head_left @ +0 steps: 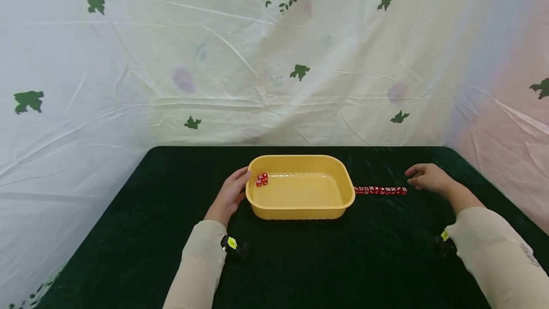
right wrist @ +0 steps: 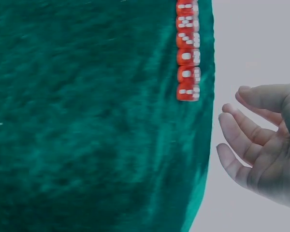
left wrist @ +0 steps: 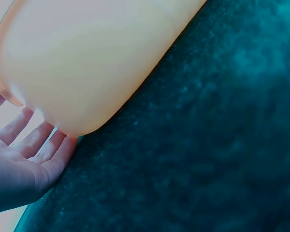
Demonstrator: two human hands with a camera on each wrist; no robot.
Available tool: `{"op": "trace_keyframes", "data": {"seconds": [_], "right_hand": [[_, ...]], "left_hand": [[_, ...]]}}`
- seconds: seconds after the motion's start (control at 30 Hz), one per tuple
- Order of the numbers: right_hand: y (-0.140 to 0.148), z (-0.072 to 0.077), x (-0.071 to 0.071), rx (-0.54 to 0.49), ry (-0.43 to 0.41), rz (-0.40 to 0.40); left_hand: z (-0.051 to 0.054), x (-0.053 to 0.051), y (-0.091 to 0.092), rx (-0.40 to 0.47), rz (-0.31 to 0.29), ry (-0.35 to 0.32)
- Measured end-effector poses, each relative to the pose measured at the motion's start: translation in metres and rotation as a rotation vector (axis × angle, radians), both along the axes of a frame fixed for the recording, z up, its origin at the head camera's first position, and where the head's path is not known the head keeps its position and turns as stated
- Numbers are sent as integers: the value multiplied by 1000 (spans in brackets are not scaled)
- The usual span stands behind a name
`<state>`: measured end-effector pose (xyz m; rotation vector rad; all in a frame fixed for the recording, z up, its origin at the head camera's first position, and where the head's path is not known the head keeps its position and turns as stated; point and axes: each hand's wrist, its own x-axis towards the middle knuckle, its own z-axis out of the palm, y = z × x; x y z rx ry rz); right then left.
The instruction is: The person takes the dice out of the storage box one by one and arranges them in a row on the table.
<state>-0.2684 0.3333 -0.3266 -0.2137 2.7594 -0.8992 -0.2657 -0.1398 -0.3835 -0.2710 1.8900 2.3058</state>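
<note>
A yellow plastic tub (head_left: 300, 213) stands on the dark green cloth. My left hand (head_left: 231, 192) holds its left end, with fingers (left wrist: 36, 137) against the outer wall below the rim in the left wrist view. Several red dice with white pips (head_left: 262, 180) lie together inside, at the tub's left. To the right of the tub runs a straight row of red dice (head_left: 381, 190). Just beyond the row's right end hovers my right hand (head_left: 431, 178), fingers loosely bent and nothing between them. In the right wrist view it is apart from the dice (right wrist: 187, 57).
A dark green velvety cloth (head_left: 343, 261) covers the table. Behind and at the sides hangs a pale sheet (head_left: 257, 85) with green leaf prints. Each wrist wears a small black camera, one beside the left sleeve (head_left: 197, 261).
</note>
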Motion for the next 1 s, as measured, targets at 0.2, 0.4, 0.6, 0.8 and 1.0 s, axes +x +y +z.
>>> {"op": "trace_keyframes", "data": {"seconds": [0.2,0.4,0.6,0.8,1.0], "right_hand": [[-7,21,-5,29,33,2],[-23,41,-12,81,79,39],[-45,58,-21,98,99,63],[-72,70,-27,132,137,64],[-98,77,-31,141,147,48]], "left_hand": [[1,1,-1,-5,-11,10],[1,1,-1,5,-12,12],[1,2,-1,-3,-9,2],[1,2,-1,-4,-11,3],[2,2,1,3,0,-14]]}}
